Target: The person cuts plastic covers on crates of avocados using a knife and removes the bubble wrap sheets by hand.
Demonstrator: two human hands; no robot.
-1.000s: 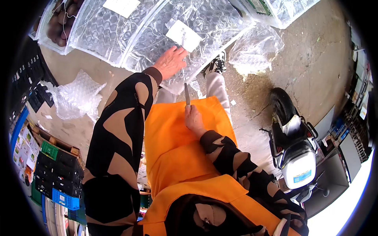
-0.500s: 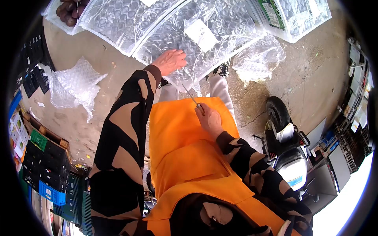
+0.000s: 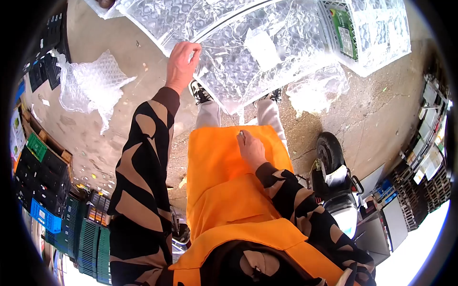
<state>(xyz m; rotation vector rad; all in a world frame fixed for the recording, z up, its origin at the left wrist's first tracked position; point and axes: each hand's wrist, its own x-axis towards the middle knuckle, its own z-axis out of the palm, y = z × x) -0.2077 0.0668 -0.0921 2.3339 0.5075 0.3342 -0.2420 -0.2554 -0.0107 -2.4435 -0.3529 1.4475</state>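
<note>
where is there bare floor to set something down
Right side: floor bordered by the plastic-wrapped load, crumpled plastic and scooter. Left side: a lightly littered strip between the bubble wrap and left hand. Crowded: around the shoes, at the load's corner.

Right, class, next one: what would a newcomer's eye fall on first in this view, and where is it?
Probably the bright orange apron, filling the centre below the hands. Next, the shiny bubble-wrapped load across the top, with the left hand at its near edge and the right hand gripping a slim tool in front of the apron. The black-tyred scooter stands out on the right.
</note>
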